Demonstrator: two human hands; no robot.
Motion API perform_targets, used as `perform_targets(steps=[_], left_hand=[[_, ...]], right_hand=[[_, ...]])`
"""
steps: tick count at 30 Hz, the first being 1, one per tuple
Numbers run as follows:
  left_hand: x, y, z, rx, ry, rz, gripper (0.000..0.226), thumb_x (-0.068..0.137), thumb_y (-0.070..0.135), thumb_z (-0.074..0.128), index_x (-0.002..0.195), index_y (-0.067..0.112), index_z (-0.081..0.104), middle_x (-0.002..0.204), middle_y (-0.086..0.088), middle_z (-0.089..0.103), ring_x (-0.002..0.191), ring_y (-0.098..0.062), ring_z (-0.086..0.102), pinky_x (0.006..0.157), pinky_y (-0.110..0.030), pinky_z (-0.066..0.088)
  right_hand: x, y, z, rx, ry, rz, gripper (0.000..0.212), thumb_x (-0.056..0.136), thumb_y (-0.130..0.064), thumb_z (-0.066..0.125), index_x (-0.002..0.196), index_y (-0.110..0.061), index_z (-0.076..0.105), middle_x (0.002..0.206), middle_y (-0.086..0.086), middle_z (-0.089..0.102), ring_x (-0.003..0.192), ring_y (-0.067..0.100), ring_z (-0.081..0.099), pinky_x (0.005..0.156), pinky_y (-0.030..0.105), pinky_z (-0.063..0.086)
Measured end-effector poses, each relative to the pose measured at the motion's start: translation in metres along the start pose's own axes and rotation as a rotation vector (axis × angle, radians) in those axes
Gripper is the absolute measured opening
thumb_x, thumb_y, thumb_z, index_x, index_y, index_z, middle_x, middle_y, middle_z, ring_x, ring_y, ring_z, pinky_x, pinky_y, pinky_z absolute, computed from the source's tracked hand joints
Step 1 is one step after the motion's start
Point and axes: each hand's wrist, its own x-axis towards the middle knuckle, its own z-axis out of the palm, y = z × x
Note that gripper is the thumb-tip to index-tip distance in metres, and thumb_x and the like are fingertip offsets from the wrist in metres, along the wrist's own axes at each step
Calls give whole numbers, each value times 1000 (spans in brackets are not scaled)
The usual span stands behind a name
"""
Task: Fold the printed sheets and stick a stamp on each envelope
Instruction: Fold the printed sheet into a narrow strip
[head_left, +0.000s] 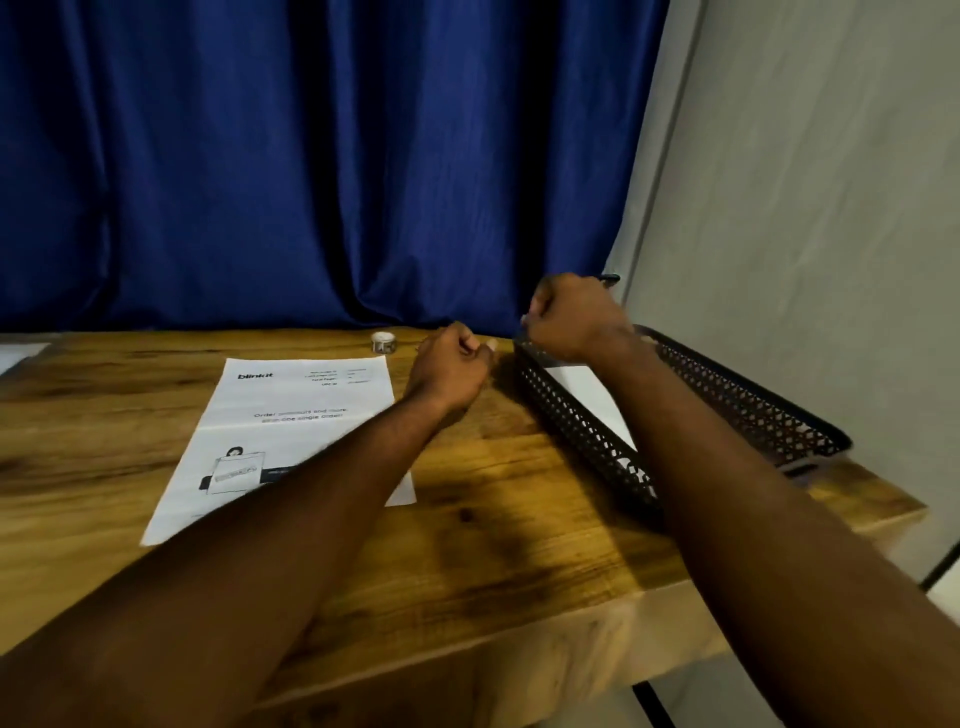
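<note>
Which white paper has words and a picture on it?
The sheet lying flat on the table, left of the tray. It shows print and a drawing; the paper inside the tray looks blank.

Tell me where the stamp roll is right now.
In the head view, the stamp roll stands near the far edge of the table, just beyond the top right corner of the printed sheet and a little left of the left hand.

A wooden table (519, 545) fills the foreground; a black mesh tray (753, 410) lies along its right side; a blue curtain (311, 156) hangs behind; a grey wall (831, 208) stands to the right; a dark pen (609, 279) shows above the tray's far end.
</note>
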Motion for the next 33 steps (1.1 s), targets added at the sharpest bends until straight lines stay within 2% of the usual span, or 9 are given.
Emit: perform_targets(steps=[7,9,11,13,17,22,26,29,33], left_hand=[[20,-60,-86,111,129,-65,22,74,46,58,75,25,57,87,0,67,82,-24,64,80,-44,56],[21,-82,-108,176,135,-81,24,74,49,57,74,25,57,87,2,67,83,-24,64,81,-44,56],[22,-102,-137,275,142,-99,25,75,51,57,76,25,58,94,2,69,92,-25,65,86,-45,56],[20,-117,-164,420,116,-110,28,79,54,63,88,27,64,112,-3,68,110,-28,62,96,-46,52],[12,-143,-209,677,8,-189,65,90,66,61,140,25,55,147,-10,52,139,-32,41,114,-51,36],[16,-154,-234,782,-174,-217,81,89,78,51,157,40,30,163,-7,35,150,-34,26,120,-55,25],[19,-160,-243,623,-87,-196,86,84,67,70,156,40,32,160,-3,42,148,-32,32,121,-55,27],[21,-176,-250,336,69,-160,84,76,44,87,147,33,44,124,-2,64,118,-25,60,104,-44,49],[21,-172,-251,182,138,-211,66,84,9,83,140,26,53,99,-1,64,93,-18,65,90,-33,56]], right_hand=[[2,-78,106,252,-214,-182,14,87,-32,68,96,-21,69,98,-2,72,90,20,66,78,32,50],[-6,-88,137,290,-247,-192,34,90,-44,70,118,-24,68,117,0,71,105,22,65,88,33,50],[-8,-102,163,225,-266,-156,62,95,-60,60,147,-26,54,149,2,58,136,26,53,112,41,41],[-5,-111,182,102,-282,-159,69,99,-66,50,155,-27,47,162,3,45,149,30,39,122,45,29],[8,-128,195,63,-281,-208,60,98,-66,50,143,-27,57,158,3,48,144,33,42,119,48,34],[20,-149,203,-3,-166,-236,50,97,-58,53,129,-22,63,140,8,59,132,33,49,111,48,42],[20,-161,214,-39,-108,-213,56,97,-58,50,137,-21,58,141,6,59,132,32,49,107,47,43],[24,-162,217,32,-78,-196,61,95,-57,56,142,-19,55,143,6,59,135,32,49,109,47,43],[28,-158,221,175,-101,-149,62,91,-53,63,143,-21,53,145,6,56,137,31,47,113,48,42]])
